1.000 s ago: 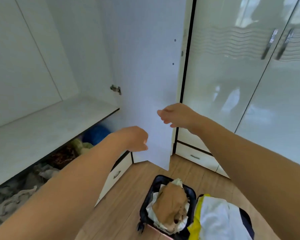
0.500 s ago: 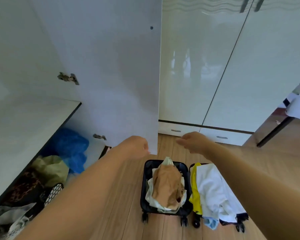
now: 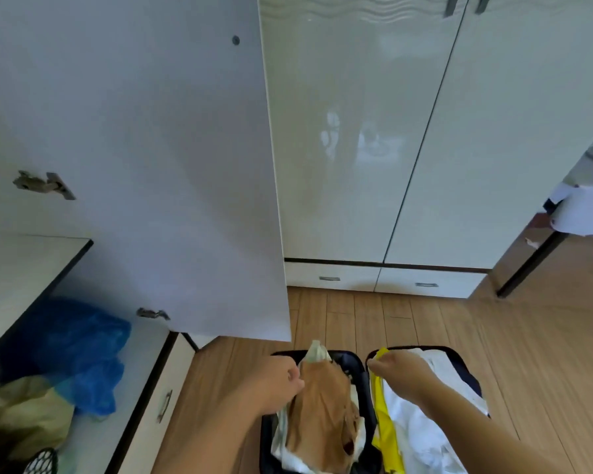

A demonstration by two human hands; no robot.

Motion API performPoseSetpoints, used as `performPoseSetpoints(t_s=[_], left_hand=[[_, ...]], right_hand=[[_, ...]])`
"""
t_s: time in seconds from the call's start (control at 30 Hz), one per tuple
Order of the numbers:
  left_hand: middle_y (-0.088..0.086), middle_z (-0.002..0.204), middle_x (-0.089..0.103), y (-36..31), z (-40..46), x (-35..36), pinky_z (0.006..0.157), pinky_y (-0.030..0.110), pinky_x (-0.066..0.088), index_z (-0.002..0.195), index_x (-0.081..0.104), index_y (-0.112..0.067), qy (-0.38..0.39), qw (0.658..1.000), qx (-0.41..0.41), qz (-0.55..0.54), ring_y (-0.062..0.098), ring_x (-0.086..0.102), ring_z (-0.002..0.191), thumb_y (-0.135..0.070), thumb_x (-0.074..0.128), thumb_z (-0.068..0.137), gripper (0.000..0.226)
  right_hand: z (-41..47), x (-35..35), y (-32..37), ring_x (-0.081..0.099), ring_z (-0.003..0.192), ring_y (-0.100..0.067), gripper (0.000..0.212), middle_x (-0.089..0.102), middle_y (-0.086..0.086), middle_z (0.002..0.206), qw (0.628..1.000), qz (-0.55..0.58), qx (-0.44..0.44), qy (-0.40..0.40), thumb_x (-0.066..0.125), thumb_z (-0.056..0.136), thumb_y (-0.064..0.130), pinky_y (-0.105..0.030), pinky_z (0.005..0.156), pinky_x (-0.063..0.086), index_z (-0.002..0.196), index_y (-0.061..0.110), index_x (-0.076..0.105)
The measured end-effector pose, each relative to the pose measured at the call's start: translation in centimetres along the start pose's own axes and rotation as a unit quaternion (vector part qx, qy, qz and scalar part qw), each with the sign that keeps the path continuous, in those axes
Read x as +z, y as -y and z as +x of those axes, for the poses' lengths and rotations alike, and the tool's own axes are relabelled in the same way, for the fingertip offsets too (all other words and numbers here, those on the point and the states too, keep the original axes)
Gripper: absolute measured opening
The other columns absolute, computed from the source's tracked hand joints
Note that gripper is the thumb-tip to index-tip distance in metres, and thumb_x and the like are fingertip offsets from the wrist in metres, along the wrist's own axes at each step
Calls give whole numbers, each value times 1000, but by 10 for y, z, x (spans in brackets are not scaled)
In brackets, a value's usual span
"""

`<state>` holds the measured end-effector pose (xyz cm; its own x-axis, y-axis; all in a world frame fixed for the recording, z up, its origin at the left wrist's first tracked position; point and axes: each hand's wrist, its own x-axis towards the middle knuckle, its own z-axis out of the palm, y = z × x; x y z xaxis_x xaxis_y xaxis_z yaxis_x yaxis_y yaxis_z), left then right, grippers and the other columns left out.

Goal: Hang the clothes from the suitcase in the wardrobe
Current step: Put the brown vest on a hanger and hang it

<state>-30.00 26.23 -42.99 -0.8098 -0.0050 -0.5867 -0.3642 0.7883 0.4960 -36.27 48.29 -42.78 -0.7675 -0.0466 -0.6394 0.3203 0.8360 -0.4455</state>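
Suitcase (image 3: 363, 357) lies open on the wooden floor (image 3: 493, 354) in front of the wardrobe (image 3: 356, 131), with two halves side by side. In the left half lies a brown garment (image 3: 322, 412) on top of a pale cloth (image 3: 317, 348). In the right half lie a white garment (image 3: 421, 436) and a yellow garment (image 3: 386, 436).

Left hand (image 3: 274, 384) is over the left edge of the suitcase, just beside the brown garment; its fingers are curled, but I cannot tell if they grasp the cloth or nothing. Right hand (image 3: 399, 371) is over the right half, at the top end of the yellow garment; its fingers point down and are partly hidden, so I cannot tell if they grasp it.

One wardrobe door (image 3: 151, 165) stands open at the left, with two metal hinges on its inner side. Below the shelf (image 3: 24, 268) inside are a blue plastic bag (image 3: 83, 350) and an olive bag (image 3: 24, 412). Other glossy doors at the right are closed, with drawers under them
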Motion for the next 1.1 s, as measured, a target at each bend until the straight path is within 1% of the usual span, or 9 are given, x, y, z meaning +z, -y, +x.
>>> performPoseSetpoints(t_s=[0.13, 0.27, 0.4, 0.53, 0.67, 0.77, 0.87, 0.97, 1.1], left_hand=[[-9, 96, 57, 38, 56, 49, 81, 21, 47, 100, 57, -23, -1, 999, -16, -48, 8, 56, 88, -29, 50, 97, 10], [-4, 111, 57, 100, 131, 112, 94, 25, 48, 102, 53, -25, 3, 994, -58, -88, 13, 57, 104, -30, 53, 96, 8], [2, 122, 54, 151, 194, 170, 97, 26, 45, 122, 53, -16, 5, 995, -64, -81, 17, 54, 111, -30, 55, 96, 30], [-1, 124, 54, 182, 246, 222, 95, 27, 46, 133, 49, -16, -18, 996, -49, -72, 14, 53, 111, -34, 57, 94, 44], [1, 132, 49, 203, 298, 262, 95, 31, 47, 138, 42, -17, -47, 996, -60, -54, 18, 52, 116, -39, 62, 90, 56], [2, 131, 50, 212, 323, 280, 91, 30, 47, 137, 40, -16, -96, 990, -71, -79, 20, 54, 115, -41, 67, 84, 65], [0, 128, 55, 213, 334, 294, 82, 25, 43, 135, 42, -17, -108, 981, -78, -144, 18, 56, 113, -36, 73, 81, 65], [-1, 109, 64, 207, 334, 300, 68, 22, 48, 117, 51, -21, -79, 978, -93, -167, 16, 64, 93, -33, 74, 80, 45], [0, 79, 63, 179, 317, 291, 61, 25, 47, 88, 64, -18, -15, 978, -63, -198, 16, 58, 69, -13, 58, 88, 8]], right_hand=[[46, 42, -30, 56, 115, -24, 42, 60, -13, 127, 1000, -18, 18, -14, 48, 98, 32, -29, 92, 43, 125, 1, 53], [112, 108, -63, 57, 113, -24, 42, 59, -12, 128, 998, -33, 41, -20, 49, 97, 30, -29, 91, 45, 126, 0, 54], [183, 189, -101, 54, 94, -21, 52, 57, -7, 116, 998, -10, 59, -26, 55, 91, 33, -27, 73, 47, 134, 6, 44], [249, 265, -130, 56, 104, -23, 44, 54, -7, 117, 998, -43, 43, -6, 50, 92, 30, -30, 85, 49, 131, 10, 43], [310, 312, -160, 53, 86, -20, 46, 53, -3, 104, 998, 8, 56, -23, 57, 85, 38, -23, 56, 37, 124, 14, 46], [337, 327, -180, 55, 96, -24, 63, 52, -5, 115, 995, 44, 77, -37, 60, 78, 43, -31, 74, 47, 130, 13, 40], [348, 334, -194, 55, 97, -22, 56, 54, -2, 108, 991, 103, 79, -26, 69, 75, 38, -31, 80, 47, 119, 17, 42], [347, 333, -199, 59, 96, -22, 45, 62, -2, 103, 977, 200, 67, 35, 75, 69, 22, -37, 90, 50, 108, 17, 55], [311, 304, -180, 47, 56, -19, 30, 56, -10, 81, 971, 219, 68, 72, 63, 70, 9, -26, 50, 38, 100, 7, 59]])
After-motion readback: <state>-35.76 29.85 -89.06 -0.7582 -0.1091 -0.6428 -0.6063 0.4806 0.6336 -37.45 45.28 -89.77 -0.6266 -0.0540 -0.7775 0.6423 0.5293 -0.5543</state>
